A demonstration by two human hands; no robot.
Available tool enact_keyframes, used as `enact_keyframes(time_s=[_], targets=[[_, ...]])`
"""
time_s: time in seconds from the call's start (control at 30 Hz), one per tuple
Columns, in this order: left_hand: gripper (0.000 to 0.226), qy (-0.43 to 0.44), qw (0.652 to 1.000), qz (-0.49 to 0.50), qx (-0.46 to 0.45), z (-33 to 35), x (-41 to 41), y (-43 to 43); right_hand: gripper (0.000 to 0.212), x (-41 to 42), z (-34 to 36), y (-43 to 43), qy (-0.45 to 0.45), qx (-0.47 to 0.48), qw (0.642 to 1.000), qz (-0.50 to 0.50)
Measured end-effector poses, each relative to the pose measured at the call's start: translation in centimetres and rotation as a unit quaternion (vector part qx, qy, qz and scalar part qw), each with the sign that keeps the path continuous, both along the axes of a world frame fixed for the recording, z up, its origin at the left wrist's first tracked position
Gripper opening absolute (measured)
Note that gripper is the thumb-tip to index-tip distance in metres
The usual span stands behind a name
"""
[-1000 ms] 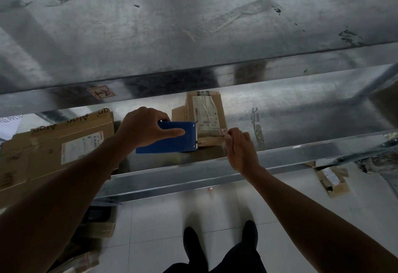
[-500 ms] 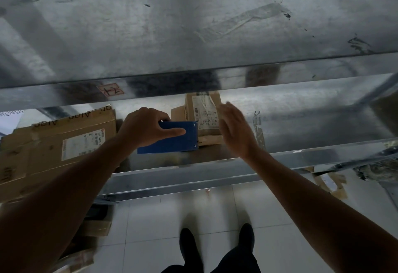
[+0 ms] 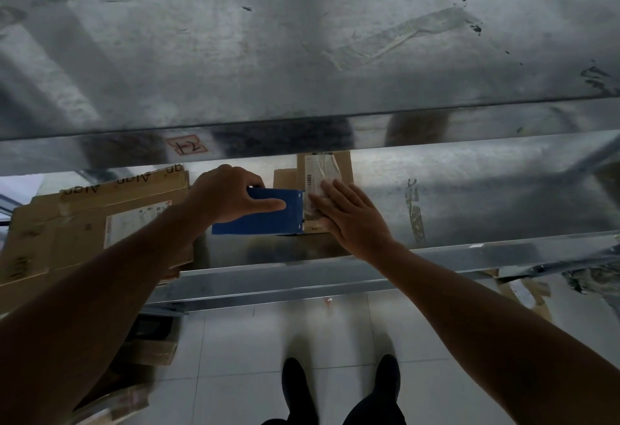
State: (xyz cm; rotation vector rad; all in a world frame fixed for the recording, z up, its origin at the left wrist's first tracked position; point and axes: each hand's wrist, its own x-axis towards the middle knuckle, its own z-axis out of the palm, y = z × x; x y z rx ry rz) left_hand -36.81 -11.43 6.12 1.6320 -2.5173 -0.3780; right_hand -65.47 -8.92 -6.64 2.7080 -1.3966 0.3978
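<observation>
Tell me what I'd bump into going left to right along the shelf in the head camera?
Big cardboard box → left hand → blue box it grips → small brown parcel → right hand lying flat on the parcel → dark tape mark.

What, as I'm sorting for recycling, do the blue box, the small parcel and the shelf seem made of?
The blue box: likely paperboard, matte, with crisp flat faces and straight edges. The small parcel: brown cardboard, dull, carrying a white printed label. The shelf: sheet metal, perhaps galvanised; grey mottled sheen with blurred reflections.
</observation>
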Motion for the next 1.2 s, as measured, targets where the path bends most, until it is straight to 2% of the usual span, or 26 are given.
enact_keyframes(time_s=[0.27, 0.37, 0.5, 0.67, 0.8, 0.87, 0.93, 1.0, 1.1, 1.2], targets=[[0.091, -0.038, 0.999, 0.019, -0.007, 0.0, 3.1, 0.4, 0.048, 0.3, -0.4, -0.3, 0.033, -0.009, 0.999, -0.002], [0.085, -0.102, 0.994, 0.017, -0.039, -0.2, 2.5, 0.9, 0.047, 1.0, 1.3, -0.2, 0.038, 0.010, 0.999, -0.012], [0.074, -0.146, 0.986, 0.045, -0.061, -0.6, 1.1, 1.1, 0.057, 3.6, 3.9, -0.4, 0.063, 0.050, 0.995, -0.065], [0.069, -0.170, 0.979, 0.069, -0.094, -1.8, -0.7, 1.7, 0.063, 4.3, 3.0, -0.2, 0.069, 0.066, 0.991, -0.094], [0.052, -0.269, 0.957, 0.029, -0.102, -1.3, 0.3, 1.6, 0.062, 4.0, 2.5, -0.4, 0.051, 0.038, 0.995, -0.081], [0.059, -0.258, 0.958, 0.076, -0.096, -0.7, 2.6, 1.4, 0.062, 4.2, 2.7, -0.3, 0.043, 0.051, 0.995, -0.078], [0.065, -0.226, 0.958, 0.117, -0.134, -0.4, 4.1, 1.2, 0.061, 5.2, 3.2, -0.5, 0.029, 0.075, 0.990, -0.116], [0.069, -0.211, 0.956, 0.128, -0.158, -0.1, 4.0, 1.4, 0.057, 6.9, 3.5, -0.2, 0.012, 0.093, 0.981, -0.171], [0.070, -0.176, 0.964, 0.135, -0.146, -0.4, 2.4, 1.9, 0.053, 8.9, 3.0, 0.4, 0.008, 0.090, 0.970, -0.224], [0.066, -0.124, 0.971, 0.144, -0.145, -0.8, 1.0, 2.5, 0.061, 9.3, 2.7, 0.4, 0.014, 0.081, 0.968, -0.239]])
